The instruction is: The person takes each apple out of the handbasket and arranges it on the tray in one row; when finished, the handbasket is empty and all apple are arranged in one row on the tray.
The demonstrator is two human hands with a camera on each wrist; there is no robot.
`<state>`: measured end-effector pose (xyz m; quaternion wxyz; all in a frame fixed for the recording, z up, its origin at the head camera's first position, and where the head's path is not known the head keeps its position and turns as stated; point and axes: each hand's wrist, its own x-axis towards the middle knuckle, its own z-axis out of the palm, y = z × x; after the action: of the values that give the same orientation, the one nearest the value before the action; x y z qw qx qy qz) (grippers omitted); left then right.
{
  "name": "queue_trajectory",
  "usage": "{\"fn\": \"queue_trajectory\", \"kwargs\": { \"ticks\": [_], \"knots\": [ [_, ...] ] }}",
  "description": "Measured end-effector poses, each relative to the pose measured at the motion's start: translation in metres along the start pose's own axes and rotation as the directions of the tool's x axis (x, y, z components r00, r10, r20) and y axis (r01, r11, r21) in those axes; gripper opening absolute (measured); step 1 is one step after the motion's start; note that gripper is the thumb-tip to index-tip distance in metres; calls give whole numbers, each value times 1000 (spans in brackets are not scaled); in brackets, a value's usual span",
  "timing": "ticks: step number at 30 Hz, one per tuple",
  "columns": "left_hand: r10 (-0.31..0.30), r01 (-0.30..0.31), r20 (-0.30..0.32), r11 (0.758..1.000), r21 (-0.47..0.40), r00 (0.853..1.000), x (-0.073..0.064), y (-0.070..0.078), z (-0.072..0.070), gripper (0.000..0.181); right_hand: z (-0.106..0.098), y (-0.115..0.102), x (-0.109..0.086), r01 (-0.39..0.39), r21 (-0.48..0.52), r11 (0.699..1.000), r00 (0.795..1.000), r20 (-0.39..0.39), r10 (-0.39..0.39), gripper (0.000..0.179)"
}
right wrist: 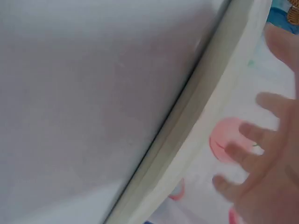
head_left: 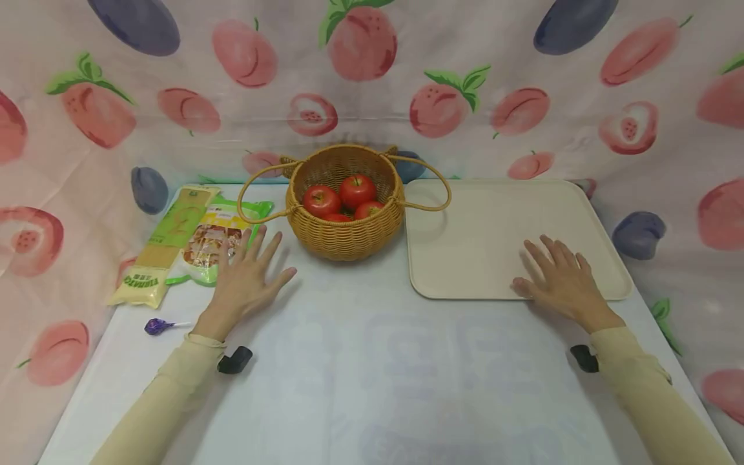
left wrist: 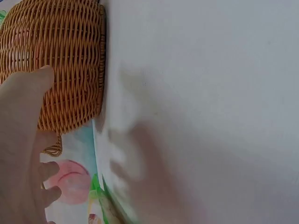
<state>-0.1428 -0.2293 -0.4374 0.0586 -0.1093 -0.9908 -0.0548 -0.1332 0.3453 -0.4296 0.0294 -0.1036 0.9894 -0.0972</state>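
Far left: long noodle pack point(head_left: 165, 242), long axis running from near-left to far-right. Snack bag point(head_left: 212, 242) right beside it, partly behind the left fingers. Lollipop point(head_left: 155, 327) nearer the person, stick pointing right to the left wrist.

Left hand point(head_left: 241, 287): fingers spread apart, gripping nothing. Its shadow on the table point(left wrist: 224, 93) reads as hand raised. Contact with bag: can't tell.

Key relation: wicker basket point(head_left: 349, 242) is ahead and to the right of the left fingertips, left handle point(head_left: 239, 200) just beyond them. Left hand is clearly the nearer one. Basket upright; at least four red apples point(head_left: 321, 201) inside. Handles stick out left and right, the right one reaching over the tray edge.

Tray point(head_left: 465, 252): long axis left-right. Right hand point(head_left: 558, 281) is over its near right part, fingers apart, nothing held. Touching the tray: can't tell.
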Motion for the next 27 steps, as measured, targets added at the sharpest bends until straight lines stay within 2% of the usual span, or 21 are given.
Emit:
{"fn": "queue_trajectory", "kwargs": {
  "ticks": [3,5,8,11,16,21,27],
  "knots": [
    [5,-9,-73,998,-62,997,-1,4,3,69,1,-1,5,71,70,995,993,-99,-63,63],
    [17,-35,-140,991,-126,990,-2,9,6,59,2,-2,8,111,125,986,985,-144,-93,53],
    [42,-96,-234,971,-221,971,-6,20,12,44,2,-6,13,168,194,966,975,-175,-134,43],
    [55,-139,-274,945,-295,960,-11,33,21,34,2,-12,17,221,222,950,964,-197,-179,38],
    [48,-141,-242,914,-380,969,-16,55,35,28,-1,-26,27,272,217,938,948,-229,-222,34],
    [81,-173,-223,885,-431,972,-16,76,43,25,-4,-41,36,315,217,924,927,-278,-251,30],
    [101,-192,-209,854,-482,973,-13,99,51,24,-6,-57,47,370,223,902,889,-368,-273,27]
  ]
}}
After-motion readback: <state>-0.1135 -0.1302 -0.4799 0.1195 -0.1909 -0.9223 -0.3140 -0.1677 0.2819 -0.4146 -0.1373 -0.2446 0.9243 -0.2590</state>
